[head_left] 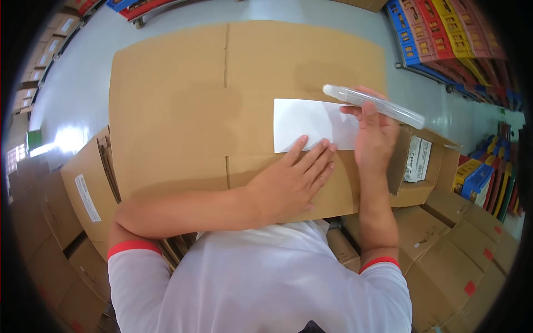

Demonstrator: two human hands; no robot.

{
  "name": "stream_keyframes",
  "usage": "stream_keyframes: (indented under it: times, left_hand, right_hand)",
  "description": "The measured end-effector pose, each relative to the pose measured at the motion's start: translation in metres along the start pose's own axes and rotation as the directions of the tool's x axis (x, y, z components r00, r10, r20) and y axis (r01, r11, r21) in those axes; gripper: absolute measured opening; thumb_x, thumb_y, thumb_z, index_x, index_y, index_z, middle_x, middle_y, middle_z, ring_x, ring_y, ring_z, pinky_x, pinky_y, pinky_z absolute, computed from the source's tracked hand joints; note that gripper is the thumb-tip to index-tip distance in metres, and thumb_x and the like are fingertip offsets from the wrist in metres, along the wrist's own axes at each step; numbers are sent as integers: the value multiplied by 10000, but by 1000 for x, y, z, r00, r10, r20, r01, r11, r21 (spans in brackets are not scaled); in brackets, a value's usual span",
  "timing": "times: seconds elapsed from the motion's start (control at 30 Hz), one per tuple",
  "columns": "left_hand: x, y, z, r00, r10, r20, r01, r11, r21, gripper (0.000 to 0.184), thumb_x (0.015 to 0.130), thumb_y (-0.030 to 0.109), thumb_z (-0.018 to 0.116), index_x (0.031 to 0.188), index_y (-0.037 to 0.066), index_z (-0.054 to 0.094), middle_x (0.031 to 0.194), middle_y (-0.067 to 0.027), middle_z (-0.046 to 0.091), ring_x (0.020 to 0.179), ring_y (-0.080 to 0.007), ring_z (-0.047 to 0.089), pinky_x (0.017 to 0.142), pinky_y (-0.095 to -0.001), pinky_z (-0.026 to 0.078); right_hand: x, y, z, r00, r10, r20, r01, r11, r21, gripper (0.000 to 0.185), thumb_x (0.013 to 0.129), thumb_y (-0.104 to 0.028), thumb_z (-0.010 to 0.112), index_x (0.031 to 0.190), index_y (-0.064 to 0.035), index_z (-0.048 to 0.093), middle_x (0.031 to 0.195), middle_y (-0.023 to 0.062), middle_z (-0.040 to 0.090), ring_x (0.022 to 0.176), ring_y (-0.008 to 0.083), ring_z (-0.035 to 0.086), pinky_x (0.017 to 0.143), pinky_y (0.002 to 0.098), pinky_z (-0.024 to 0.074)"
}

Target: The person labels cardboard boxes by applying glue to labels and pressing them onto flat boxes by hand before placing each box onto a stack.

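Observation:
A white sheet of paper lies on top of a large cardboard box. My left hand rests flat with its fingers spread, the fingertips on the lower edge of the sheet. In my right hand is a slim, clear liquid glue tube, gripped between thumb and fingers over the right part of the paper. The tube slants, its whitish rounded tip pointing left above the sheet. My right fingers hide part of the paper's right side.
To the right, an open carton holds white printed packs. Closed boxes with red labels stand at lower right, and a labelled box leans at left. Colourful plastic crates are stacked at upper right.

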State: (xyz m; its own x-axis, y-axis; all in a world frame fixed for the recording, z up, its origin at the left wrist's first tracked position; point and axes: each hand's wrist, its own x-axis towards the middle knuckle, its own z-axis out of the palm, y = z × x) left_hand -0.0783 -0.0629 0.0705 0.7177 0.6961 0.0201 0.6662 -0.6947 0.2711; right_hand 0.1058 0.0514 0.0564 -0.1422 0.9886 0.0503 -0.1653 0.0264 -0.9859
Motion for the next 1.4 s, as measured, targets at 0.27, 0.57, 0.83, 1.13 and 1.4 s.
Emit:
stream_keyframes:
  times: [0.27,0.57,0.83,1.13,1.4]
  left_hand:
    - [0,10,11,1000,-17,-23,16,999,-50,879,971,644,568,1559,0,463,1547,-247,499,1492,-401,413,1242,-577,271]
    - [-10,9,18,997,0,-76,4,999,49,697,979,516,616,1419,-23,578,1392,-187,622,1360,-357,547,1178,-520,369]
    - [-6,3,17,994,38,-101,-27,994,107,624,999,356,564,1486,-33,529,1477,-239,573,1408,-409,510,1185,-550,365]
    - [-3,1,14,995,-6,-100,20,990,139,640,1003,543,572,1395,41,635,1392,-147,621,1339,-327,545,1187,-514,351]
    - [14,-7,18,974,23,-225,6,992,126,574,997,540,581,1253,47,727,1324,-101,661,1318,-282,532,1122,-508,404]
  right_hand:
    - [-19,-47,25,933,-5,359,89,972,-216,231,916,31,753,1144,44,711,1132,148,755,969,200,732,847,325,588]
    - [-20,-40,50,837,87,540,197,872,-447,202,838,34,822,1030,4,767,952,70,780,772,124,720,679,269,569]
    - [-3,-38,62,854,40,518,319,746,-585,152,862,25,781,1012,-3,784,989,87,787,837,160,739,728,298,576]
    - [1,-33,63,819,-3,573,397,725,-563,110,875,-60,800,977,-21,785,882,69,779,740,213,736,670,319,581]
    - [7,-38,51,942,-35,333,219,816,-535,187,902,13,788,1077,56,734,1036,116,771,922,181,738,822,300,581]
